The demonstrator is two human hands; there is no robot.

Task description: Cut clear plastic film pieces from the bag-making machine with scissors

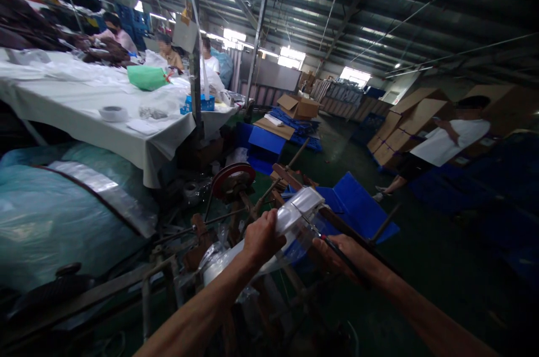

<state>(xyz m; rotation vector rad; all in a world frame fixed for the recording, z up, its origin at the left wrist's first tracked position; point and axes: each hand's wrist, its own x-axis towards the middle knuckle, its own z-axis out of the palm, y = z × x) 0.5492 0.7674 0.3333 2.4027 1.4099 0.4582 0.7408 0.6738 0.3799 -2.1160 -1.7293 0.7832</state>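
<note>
My left hand (264, 237) is closed on the near end of a flat, shiny bundle of clear plastic film (300, 208). The bundle slants away over a wooden bar of a frame (337, 222). My right hand (343, 256) is wrapped round a slim tool with a red and dark handle (340, 252); its thin metal end meets or nearly meets the bundle, and its exact kind does not show. Below my left hand, a wide pale roll of plastic film (219, 267) lies in the frame. A wheel with a red rim (233, 181) stands behind it.
Large plastic-wrapped bundles (63, 222) lie at the left, under a white-covered table (80, 107). People sit behind that table. Blue boards (357, 205) stand just beyond the frame. A person in a white top (446, 141) is at the right beside tall cartons (406, 121).
</note>
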